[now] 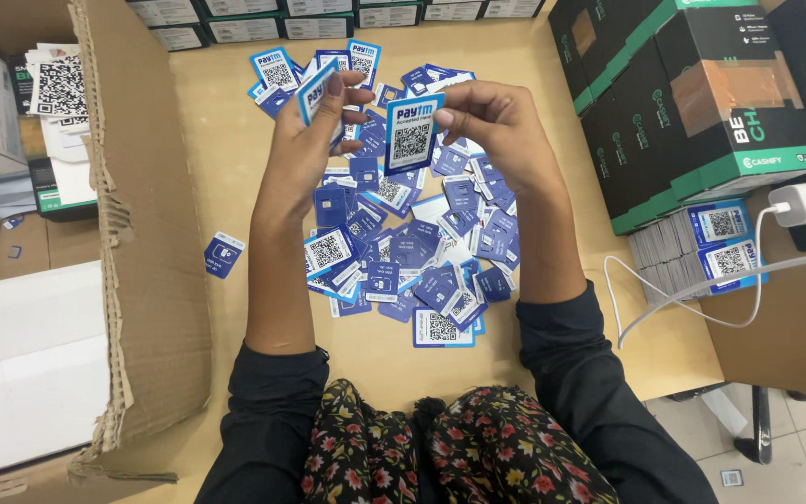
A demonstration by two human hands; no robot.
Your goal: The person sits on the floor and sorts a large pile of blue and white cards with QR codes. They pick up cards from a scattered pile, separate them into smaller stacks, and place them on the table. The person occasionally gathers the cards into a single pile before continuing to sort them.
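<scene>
Two cards are up off the bench [235,140], one in each of your hands. Your right hand [501,126] is closed in a fingertip pinch on the upper right edge of a blue-and-white code card [412,133], which hangs upright with its long axis running top to bottom and its printed face toward you. Your left hand [314,131] is pinched shut on a second, smaller blue card [316,91], tilted and partly hidden by the fingers. The two cards sit close together, the right-hand one just to the right of and slightly below the left-hand one.

Directly beneath both hands lies the loose heap of blue cards [403,252], spread across the bench (many face down, some overlapping). One stray card [223,254] lies well apart to the left, near the cardboard box flap [142,233]. A neat card stack [692,252] stands at your right beside the green-and-black boxes [692,103].
</scene>
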